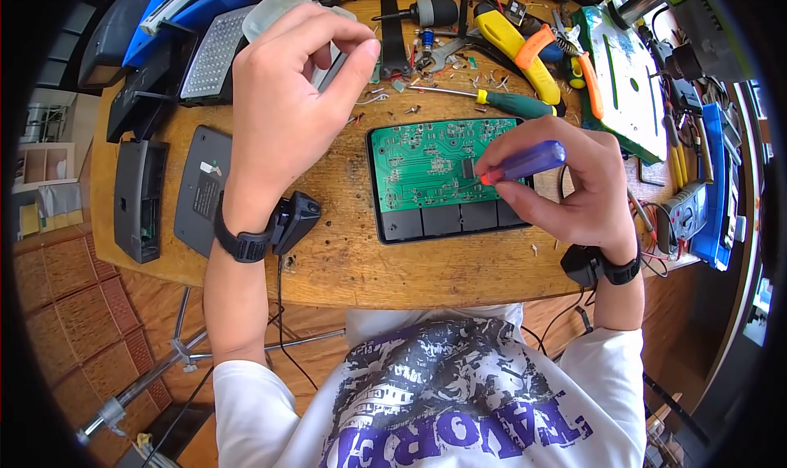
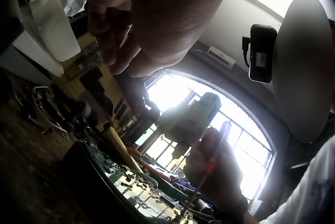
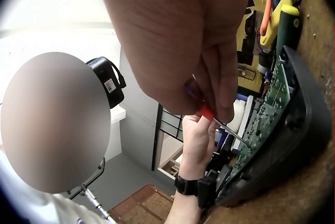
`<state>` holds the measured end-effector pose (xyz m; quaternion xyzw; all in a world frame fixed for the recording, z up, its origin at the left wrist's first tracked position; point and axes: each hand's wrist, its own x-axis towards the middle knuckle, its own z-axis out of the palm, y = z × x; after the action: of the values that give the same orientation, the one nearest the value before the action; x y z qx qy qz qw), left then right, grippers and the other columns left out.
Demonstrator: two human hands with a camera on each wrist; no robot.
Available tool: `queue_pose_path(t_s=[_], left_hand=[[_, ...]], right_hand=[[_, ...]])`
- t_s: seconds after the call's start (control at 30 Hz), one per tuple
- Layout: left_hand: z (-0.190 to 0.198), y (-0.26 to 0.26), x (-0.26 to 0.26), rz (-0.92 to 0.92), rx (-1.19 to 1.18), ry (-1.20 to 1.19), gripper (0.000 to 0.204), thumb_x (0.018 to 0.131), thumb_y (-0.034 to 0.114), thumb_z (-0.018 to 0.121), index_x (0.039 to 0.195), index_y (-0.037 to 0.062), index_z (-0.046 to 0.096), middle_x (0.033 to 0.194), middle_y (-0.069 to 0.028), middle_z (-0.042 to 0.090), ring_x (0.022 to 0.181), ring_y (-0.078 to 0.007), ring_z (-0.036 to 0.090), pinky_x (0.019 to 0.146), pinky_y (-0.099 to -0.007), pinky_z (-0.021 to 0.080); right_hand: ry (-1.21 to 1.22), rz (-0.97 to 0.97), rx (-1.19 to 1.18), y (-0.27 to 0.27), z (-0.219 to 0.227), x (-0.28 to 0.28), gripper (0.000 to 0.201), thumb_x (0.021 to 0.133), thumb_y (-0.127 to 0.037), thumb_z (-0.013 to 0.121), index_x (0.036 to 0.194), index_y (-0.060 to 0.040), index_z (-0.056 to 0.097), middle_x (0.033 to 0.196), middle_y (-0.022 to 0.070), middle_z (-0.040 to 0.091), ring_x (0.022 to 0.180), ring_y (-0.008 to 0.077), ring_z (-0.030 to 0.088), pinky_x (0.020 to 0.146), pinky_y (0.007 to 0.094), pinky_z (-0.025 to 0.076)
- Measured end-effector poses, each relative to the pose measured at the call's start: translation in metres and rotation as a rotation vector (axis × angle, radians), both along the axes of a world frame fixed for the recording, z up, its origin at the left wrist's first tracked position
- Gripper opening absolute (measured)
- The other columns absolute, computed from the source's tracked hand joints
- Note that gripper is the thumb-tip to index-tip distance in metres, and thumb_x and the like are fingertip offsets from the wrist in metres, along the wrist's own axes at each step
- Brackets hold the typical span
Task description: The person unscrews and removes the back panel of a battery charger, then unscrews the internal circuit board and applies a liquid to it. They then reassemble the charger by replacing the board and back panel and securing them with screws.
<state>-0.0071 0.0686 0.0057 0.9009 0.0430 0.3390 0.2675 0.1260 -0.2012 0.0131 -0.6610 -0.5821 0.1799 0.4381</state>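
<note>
My right hand (image 1: 578, 181) pinches a screwdriver (image 1: 533, 161) with a translucent purple handle and a red collar. In the right wrist view, its thin metal shaft slants down to the green circuit board (image 3: 266, 116). The board sits in a black casing (image 1: 438, 222) that lies flat at the table's middle. Raised left of the board is my left hand (image 1: 299, 99), its fingers loosely bent and the thumb near the index fingertip, with nothing visible between them. It overlaps a translucent plastic container (image 1: 283, 7) in the head view.
A grey casing (image 1: 201, 193) and a black housing (image 1: 139, 202) lie at left. Behind the board are a green-yellow screwdriver (image 1: 516, 103), a yellow-handled tool (image 1: 516, 46), orange-handled pliers (image 1: 590, 83) and scattered small parts. A multimeter (image 1: 684, 215) stands at right.
</note>
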Motion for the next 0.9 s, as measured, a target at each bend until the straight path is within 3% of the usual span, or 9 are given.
queue_pose_path(t_s=[0.17,0.27,0.33,0.37,0.43,0.47,0.53,0.67,0.9], left_hand=[[0.0,-0.001,0.001,-0.007,-0.007,-0.02,0.01,0.09,0.011,0.082,0.096,0.0022,0.08,0.084,-0.002,0.072,0.065,-0.0119,0.056,0.06,-0.0288,0.044],[0.002,-0.003,-0.001,-0.036,-0.025,0.027,0.009,0.097,0.011,0.078,0.1,0.003,0.081,0.092,-0.0004,0.07,0.074,-0.0082,0.056,0.064,-0.0252,0.041],[0.007,-0.006,0.0,-0.314,-0.123,-0.051,0.013,0.098,0.009,0.076,0.104,-0.001,0.081,0.104,-0.0058,0.073,0.077,-0.0112,0.057,0.065,-0.0251,0.042],[0.011,-0.014,-0.002,-0.318,-0.121,-0.05,0.013,0.098,0.009,0.076,0.104,-0.001,0.081,0.104,-0.0058,0.073,0.077,-0.0112,0.057,0.065,-0.0251,0.042],[0.02,-0.034,-0.004,-0.62,-0.456,-0.118,0.018,0.098,0.007,0.075,0.11,-0.0047,0.081,0.119,-0.0128,0.075,0.084,-0.0166,0.065,0.069,-0.0274,0.048],[0.024,-0.035,-0.002,-0.626,-0.455,-0.114,0.018,0.098,0.007,0.075,0.11,-0.0047,0.081,0.119,-0.0128,0.075,0.084,-0.0166,0.065,0.069,-0.0274,0.048],[0.029,-0.037,0.001,-0.866,-0.205,-0.064,0.02,0.097,0.006,0.078,0.114,-0.0044,0.081,0.118,-0.0158,0.078,0.09,-0.0228,0.072,0.074,-0.0315,0.054],[0.015,-0.05,0.002,-0.801,-0.157,-0.141,0.019,0.094,0.006,0.082,0.111,-0.0018,0.082,0.103,-0.014,0.082,0.089,-0.0258,0.075,0.075,-0.0339,0.056],[0.015,-0.042,-0.002,-0.75,-0.138,-0.141,0.026,0.087,0.01,0.091,0.109,-0.0008,0.082,0.102,-0.0125,0.082,0.087,-0.0244,0.076,0.072,-0.0325,0.054]], right_hand=[[0.008,-0.02,0.032,0.001,-0.005,-0.004,0.02,0.088,0.0,0.081,0.106,-0.0021,0.074,0.097,0.0089,0.079,0.087,0.0203,0.078,0.08,0.0309,0.061],[0.002,-0.03,0.047,0.002,-0.003,-0.008,0.02,0.089,-0.002,0.082,0.107,-0.0041,0.075,0.095,0.0084,0.077,0.085,0.0247,0.077,0.077,0.0334,0.059],[-0.024,-0.016,0.026,0.004,-0.001,-0.009,0.021,0.089,-0.002,0.082,0.109,-0.0033,0.075,0.097,0.0096,0.077,0.086,0.027,0.076,0.077,0.0349,0.06],[-0.055,0.034,0.046,0.006,-0.001,-0.009,0.022,0.09,-0.002,0.082,0.11,-0.0022,0.074,0.099,0.0113,0.076,0.087,0.03,0.076,0.078,0.0369,0.06],[-0.086,0.077,0.068,0.007,-0.001,-0.011,0.023,0.09,-0.003,0.082,0.111,-0.0012,0.073,0.101,0.013,0.076,0.089,0.0329,0.075,0.079,0.0389,0.06],[-0.085,0.079,0.071,0.006,0.0,-0.012,0.024,0.09,-0.002,0.082,0.112,-0.0003,0.073,0.101,0.0142,0.074,0.089,0.0356,0.073,0.079,0.0407,0.059],[-0.083,0.076,0.074,0.005,-0.003,-0.012,0.024,0.09,-0.002,0.081,0.112,0.0006,0.072,0.101,0.0155,0.073,0.09,0.0383,0.071,0.079,0.0424,0.058],[-0.09,0.046,0.095,0.003,-0.006,-0.007,0.026,0.088,-0.002,0.083,0.111,0.0009,0.072,0.096,0.0154,0.071,0.086,0.0394,0.068,0.076,0.0443,0.056],[-0.12,0.02,0.112,0.007,-0.005,-0.012,0.03,0.086,-0.005,0.086,0.113,0.0001,0.074,0.095,0.0135,0.071,0.083,0.0363,0.069,0.074,0.0438,0.056]])
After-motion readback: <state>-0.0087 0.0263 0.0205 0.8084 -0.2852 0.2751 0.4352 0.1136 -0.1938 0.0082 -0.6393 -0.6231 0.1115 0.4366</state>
